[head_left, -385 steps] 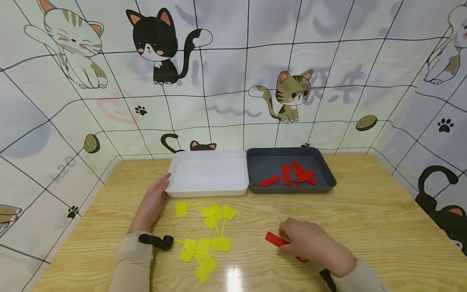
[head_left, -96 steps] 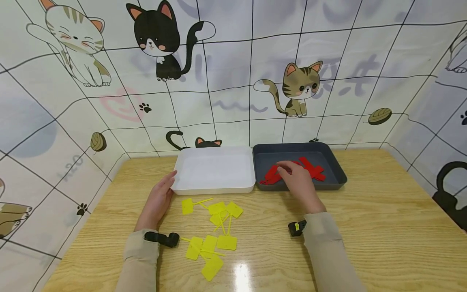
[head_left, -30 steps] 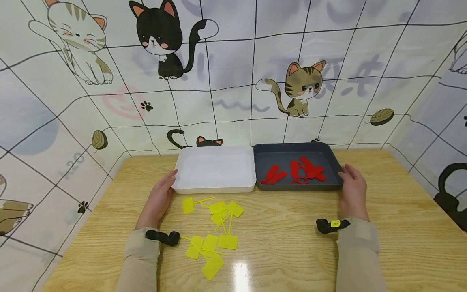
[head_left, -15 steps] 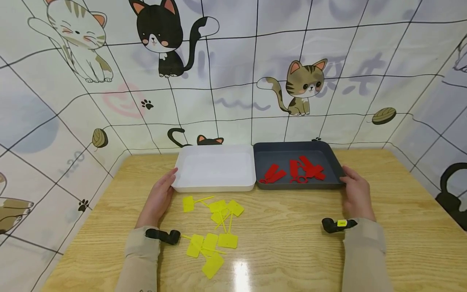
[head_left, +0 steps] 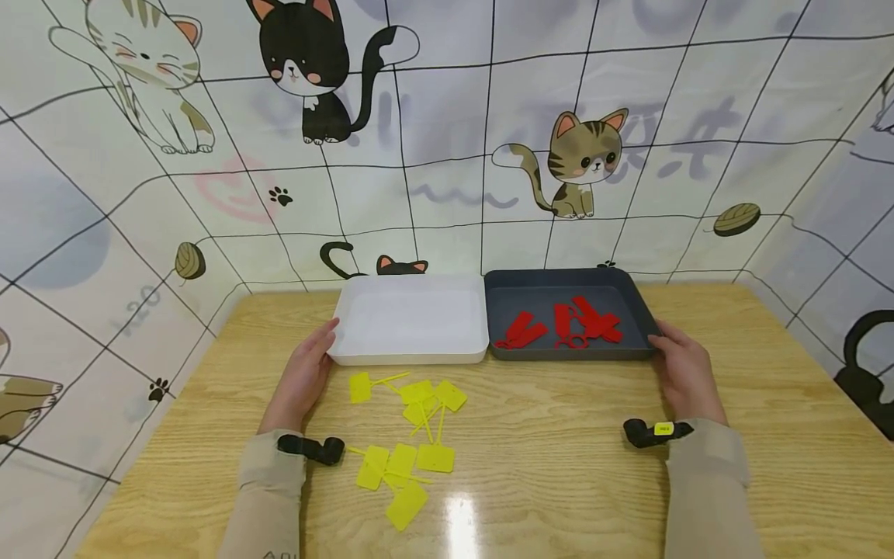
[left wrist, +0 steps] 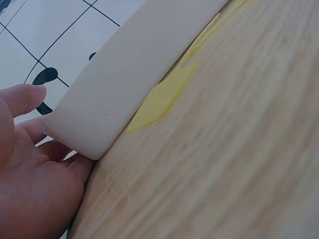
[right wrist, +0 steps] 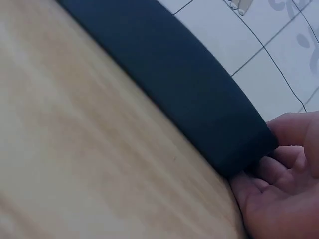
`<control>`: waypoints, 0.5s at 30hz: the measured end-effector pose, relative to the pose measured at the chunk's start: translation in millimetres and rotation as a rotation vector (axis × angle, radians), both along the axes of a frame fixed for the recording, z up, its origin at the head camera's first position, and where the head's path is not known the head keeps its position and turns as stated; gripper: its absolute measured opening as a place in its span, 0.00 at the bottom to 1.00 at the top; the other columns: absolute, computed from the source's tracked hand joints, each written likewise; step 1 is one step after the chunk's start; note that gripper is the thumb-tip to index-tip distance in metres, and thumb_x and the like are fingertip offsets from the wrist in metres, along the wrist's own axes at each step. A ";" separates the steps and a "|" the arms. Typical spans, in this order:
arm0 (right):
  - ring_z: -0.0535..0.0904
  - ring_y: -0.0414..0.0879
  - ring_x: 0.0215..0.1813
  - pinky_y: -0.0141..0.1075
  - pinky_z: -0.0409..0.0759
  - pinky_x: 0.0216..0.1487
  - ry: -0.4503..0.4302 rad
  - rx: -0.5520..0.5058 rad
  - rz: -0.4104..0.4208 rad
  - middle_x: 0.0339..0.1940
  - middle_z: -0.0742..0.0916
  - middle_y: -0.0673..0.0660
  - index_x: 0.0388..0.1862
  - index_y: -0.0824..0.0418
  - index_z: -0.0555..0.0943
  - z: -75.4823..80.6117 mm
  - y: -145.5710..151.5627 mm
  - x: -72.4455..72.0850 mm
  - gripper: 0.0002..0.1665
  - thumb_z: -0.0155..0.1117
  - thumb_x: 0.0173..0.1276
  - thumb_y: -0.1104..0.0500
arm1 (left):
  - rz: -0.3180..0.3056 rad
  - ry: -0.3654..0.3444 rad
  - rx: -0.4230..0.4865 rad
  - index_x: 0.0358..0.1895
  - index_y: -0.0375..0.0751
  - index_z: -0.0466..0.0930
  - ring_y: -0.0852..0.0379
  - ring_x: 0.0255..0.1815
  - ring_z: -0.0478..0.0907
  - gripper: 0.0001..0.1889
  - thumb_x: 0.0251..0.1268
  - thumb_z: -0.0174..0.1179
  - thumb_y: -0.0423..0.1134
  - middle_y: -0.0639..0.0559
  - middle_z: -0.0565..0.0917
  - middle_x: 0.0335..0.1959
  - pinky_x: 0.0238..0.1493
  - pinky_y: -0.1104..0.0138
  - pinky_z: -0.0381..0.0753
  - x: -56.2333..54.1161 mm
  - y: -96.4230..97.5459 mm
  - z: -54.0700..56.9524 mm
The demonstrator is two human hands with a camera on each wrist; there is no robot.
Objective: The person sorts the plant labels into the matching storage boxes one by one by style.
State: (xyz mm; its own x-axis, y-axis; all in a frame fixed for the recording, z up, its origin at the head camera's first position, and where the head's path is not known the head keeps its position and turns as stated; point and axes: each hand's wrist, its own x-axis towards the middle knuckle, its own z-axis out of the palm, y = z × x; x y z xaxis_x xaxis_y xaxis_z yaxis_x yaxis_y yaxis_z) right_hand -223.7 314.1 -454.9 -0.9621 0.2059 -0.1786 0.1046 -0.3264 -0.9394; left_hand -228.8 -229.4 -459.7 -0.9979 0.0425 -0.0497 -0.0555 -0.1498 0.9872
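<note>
My left hand (head_left: 302, 380) rests its fingers against the left side of a white tray (head_left: 408, 359). In the left wrist view, the thumb stands away from the tray's wall while other fingers lie at its bottom corner. My right hand (head_left: 687, 376) grips the front right corner of a dark grey tray (head_left: 573, 354). Its thumb is on the rim and its fingers are against the side in the right wrist view. Several flat red tags with ring ends (head_left: 597, 320) lie in the grey tray. Nothing lies in the white tray.
In front of the white tray, several yellow tags with thin stems (head_left: 436, 458) lie scattered on the wooden table (head_left: 545, 466). Both trays stand side by side near a wall covering printed with cats (head_left: 447, 186).
Earlier my right hand pinched a red tag on the table, then reached over the grey tray. It has since moved to that tray's right side. My left hand has stayed at the white tray.
</note>
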 end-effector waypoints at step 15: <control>0.48 0.42 0.69 0.28 0.50 0.65 -0.040 0.318 0.012 0.71 0.53 0.56 0.70 0.59 0.53 -3.1 -0.7 -1.2 0.31 0.46 0.70 0.54 | -0.001 0.017 -0.011 0.67 0.38 0.55 0.57 0.69 0.46 0.26 0.70 0.42 0.44 0.49 0.48 0.70 0.66 0.63 0.46 -0.8 -1.3 -2.1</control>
